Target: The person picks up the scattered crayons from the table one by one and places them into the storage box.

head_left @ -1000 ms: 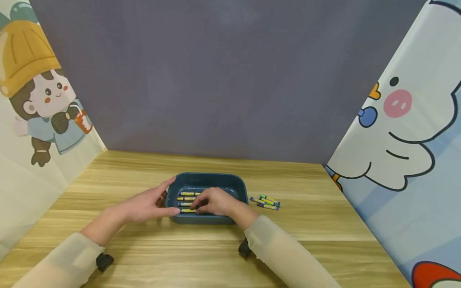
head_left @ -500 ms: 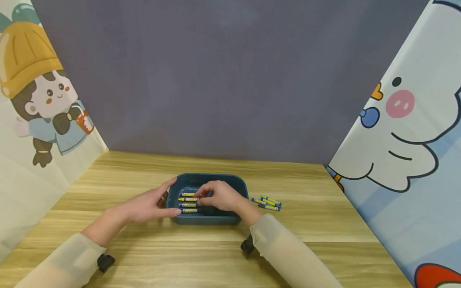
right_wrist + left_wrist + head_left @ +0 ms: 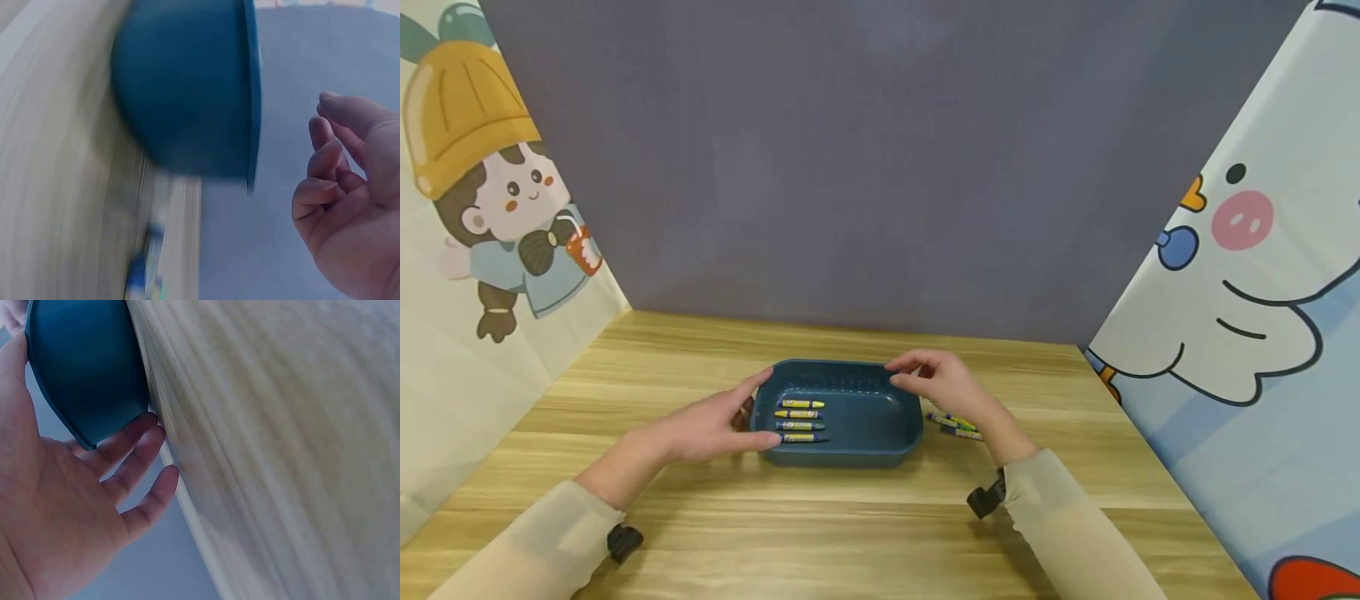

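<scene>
A dark blue rectangular box (image 3: 868,457) stands on the table. Inside its left half several crayons (image 3: 799,414) in yellow-and-blue wrappers lie in a row, one behind another, tips to the right. My left hand (image 3: 703,427) grips the left end of the box, thumb at the near corner and index finger at the far one; its other fingers (image 3: 134,459) reach around the outer wall. Over the far right corner hovers my right hand (image 3: 943,385), holding nothing, its fingers loosely curled in the right wrist view. Several more crayons (image 3: 953,423) lie in a small pile right of the box, partly behind the right wrist.
The wood-grain table (image 3: 820,533) ends at a grey backdrop (image 3: 850,167) behind the box. Printed cartoon panels flank it, with a capped figure (image 3: 520,200) on the left and a white bird (image 3: 1247,275) on the right. A black device (image 3: 987,497) sits at the right cuff.
My right hand has lifted off the crayons in the box and moved right and back to the far right rim, uncovering the row. The left hand stays at the box's left end.
</scene>
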Motion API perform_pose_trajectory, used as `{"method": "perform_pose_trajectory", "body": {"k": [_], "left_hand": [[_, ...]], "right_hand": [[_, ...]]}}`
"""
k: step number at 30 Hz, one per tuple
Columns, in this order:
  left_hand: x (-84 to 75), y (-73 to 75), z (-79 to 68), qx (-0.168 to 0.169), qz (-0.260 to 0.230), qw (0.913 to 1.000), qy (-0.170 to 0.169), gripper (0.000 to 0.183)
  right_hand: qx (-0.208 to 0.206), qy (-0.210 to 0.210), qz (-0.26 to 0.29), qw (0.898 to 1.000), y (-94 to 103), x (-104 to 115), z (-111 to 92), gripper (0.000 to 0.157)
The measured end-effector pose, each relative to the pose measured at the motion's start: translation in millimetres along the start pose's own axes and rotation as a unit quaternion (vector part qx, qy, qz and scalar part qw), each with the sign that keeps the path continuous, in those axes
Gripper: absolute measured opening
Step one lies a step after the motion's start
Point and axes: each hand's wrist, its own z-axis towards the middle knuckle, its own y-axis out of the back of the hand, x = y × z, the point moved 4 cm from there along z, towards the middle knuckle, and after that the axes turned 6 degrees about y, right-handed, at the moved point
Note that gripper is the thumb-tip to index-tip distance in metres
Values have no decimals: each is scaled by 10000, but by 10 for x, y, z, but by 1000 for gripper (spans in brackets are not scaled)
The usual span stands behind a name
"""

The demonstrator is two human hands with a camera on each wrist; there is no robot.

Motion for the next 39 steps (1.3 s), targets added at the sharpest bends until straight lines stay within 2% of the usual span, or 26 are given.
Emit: {"method": "perform_pose_trajectory", "body": {"k": [6, 12, 18, 24, 39], "left_hand": [[-25, 8, -13, 18, -39, 10000, 7, 116], [-36, 12, -20, 42, -6, 10000, 2, 115], [-29, 9, -15, 46, 6, 10000, 7, 116], [-27, 7, -15, 37, 48, 10000, 17, 115], [-9, -2, -6, 5, 0, 10000, -27, 115]], "right_hand": [[-305, -379, -181, 9986, 415, -410, -303, 29], [169, -866, -593, 9943, 611, -842, -599, 33], [482, -958, -787, 9911, 697, -1096, -746, 28], [600, -1030, -760, 9900, 733, -1217, -765, 26], [612, -1041, -1054, 9871, 775, -1274, -806, 26]]}}
